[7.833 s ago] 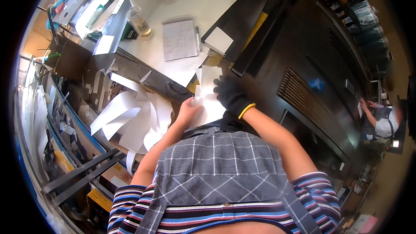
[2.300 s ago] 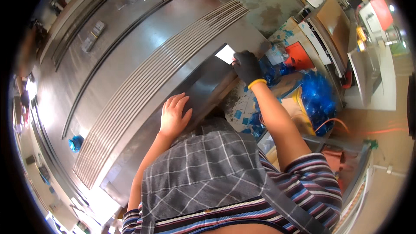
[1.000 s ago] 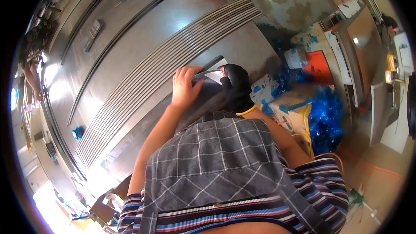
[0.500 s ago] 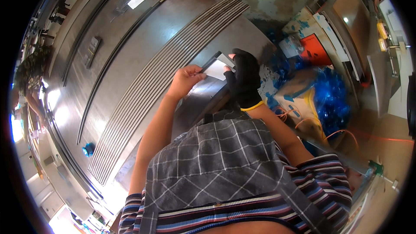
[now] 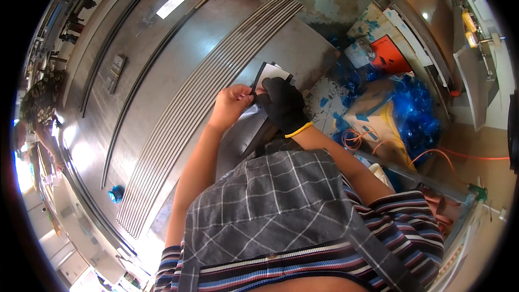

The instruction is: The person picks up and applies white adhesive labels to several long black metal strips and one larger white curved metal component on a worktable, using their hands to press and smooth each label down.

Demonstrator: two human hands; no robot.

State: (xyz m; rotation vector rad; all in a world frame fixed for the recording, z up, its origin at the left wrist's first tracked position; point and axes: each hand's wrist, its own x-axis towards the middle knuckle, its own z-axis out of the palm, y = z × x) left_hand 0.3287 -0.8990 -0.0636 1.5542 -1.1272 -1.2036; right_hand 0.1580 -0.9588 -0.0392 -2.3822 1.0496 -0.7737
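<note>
My bare left hand (image 5: pixel 228 107) pinches the near left corner of a small white sheet (image 5: pixel 273 71) with a dark strip along its edge. On my right hand (image 5: pixel 284 105) is a black glove with a yellow cuff. Its fingers are curled over the same sheet and close to my left fingertips, hiding much of it. Both hands are over the near side of a metal-topped table (image 5: pixel 186 40). Just beyond them lies a row of several long, thin metal rods (image 5: pixel 208 78), side by side.
Farther left on the table are dark long strips (image 5: pixel 141 84), a white strip (image 5: pixel 175 2), a small grey block (image 5: pixel 115 70) and a blue scrap (image 5: pixel 115 193). To the right stand a cardboard box (image 5: pixel 367 116) with blue plastic film (image 5: pixel 416 111), a red sheet (image 5: pixel 390 54) and an orange cable (image 5: pixel 470 156).
My gloved right hand has moved left and closer to my left hand, its fingers now folded over the sheet. The sheet has turned, with its dark edge standing more upright.
</note>
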